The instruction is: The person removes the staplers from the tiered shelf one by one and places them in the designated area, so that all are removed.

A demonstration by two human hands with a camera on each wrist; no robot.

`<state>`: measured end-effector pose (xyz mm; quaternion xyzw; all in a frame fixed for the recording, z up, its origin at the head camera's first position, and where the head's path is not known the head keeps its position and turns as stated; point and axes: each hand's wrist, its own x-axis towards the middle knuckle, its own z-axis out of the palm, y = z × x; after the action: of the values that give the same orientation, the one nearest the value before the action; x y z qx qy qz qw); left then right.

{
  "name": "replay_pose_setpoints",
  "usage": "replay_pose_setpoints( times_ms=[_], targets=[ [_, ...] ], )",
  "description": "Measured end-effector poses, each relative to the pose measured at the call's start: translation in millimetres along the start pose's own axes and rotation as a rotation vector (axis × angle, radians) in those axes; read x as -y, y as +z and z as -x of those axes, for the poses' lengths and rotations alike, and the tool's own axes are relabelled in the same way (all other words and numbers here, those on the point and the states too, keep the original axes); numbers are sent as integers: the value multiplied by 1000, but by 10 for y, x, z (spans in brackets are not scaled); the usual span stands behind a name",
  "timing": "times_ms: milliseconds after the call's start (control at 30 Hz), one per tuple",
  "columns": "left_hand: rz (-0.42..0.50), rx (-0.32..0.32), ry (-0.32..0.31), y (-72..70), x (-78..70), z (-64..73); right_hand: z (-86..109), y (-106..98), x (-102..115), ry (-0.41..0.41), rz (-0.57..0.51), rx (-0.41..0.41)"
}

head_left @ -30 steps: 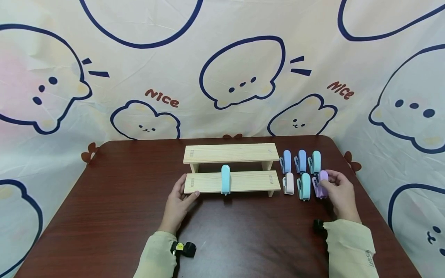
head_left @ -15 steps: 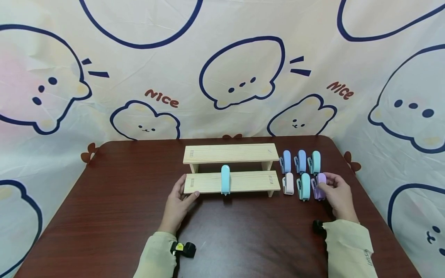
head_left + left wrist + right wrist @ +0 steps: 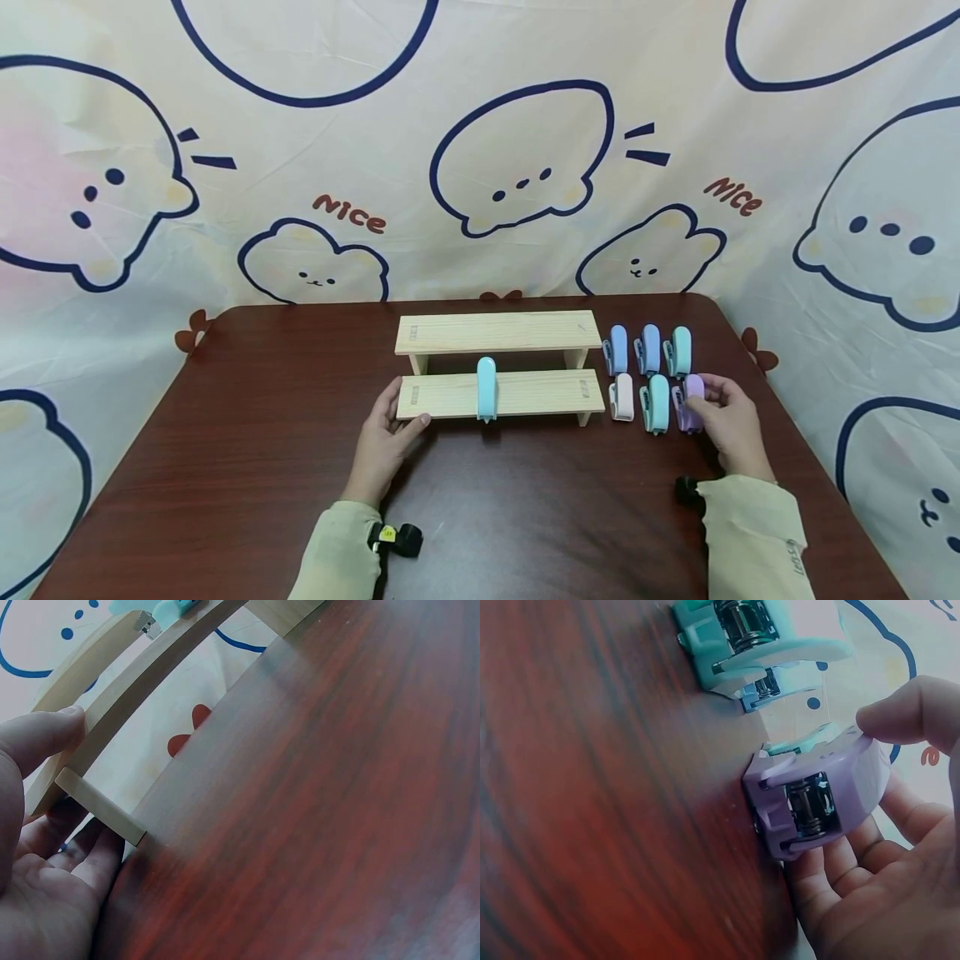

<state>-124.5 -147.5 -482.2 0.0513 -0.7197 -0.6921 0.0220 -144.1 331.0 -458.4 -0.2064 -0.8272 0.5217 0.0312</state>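
A light wooden two-step rack stands on the table, and my left hand [image 3: 384, 450] grips the left end of its front board [image 3: 435, 396]. In the left wrist view the thumb [image 3: 49, 735] lies on the board's edge, with the other fingers behind and below. A light-blue clip [image 3: 487, 388] is clamped across that board near its middle. At the right, my right hand [image 3: 735, 425] pinches a purple clip [image 3: 692, 403] between thumb and fingers. The right wrist view shows this purple clip [image 3: 859, 780] with its metal spring, its lower end at the tabletop.
Beside the rack lie a white clip [image 3: 622, 397], a teal clip [image 3: 657, 404], two blue clips [image 3: 617, 350] and another teal clip [image 3: 680, 351], in two rows. The rack's back board [image 3: 495, 332] is higher. A patterned cloth [image 3: 517, 267] hangs behind the table [image 3: 225, 467].
My right hand and the purple clip have shifted slightly left and down from a second ago. My left hand keeps its place on the rack.
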Motion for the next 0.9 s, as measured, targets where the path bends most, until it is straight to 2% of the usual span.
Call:
replay_pose_setpoints(
  times_ms=[900],
  targets=[
    [-15,8,-6,-3,-16,11,-6,-16,2,-6,26,25]
  ],
)
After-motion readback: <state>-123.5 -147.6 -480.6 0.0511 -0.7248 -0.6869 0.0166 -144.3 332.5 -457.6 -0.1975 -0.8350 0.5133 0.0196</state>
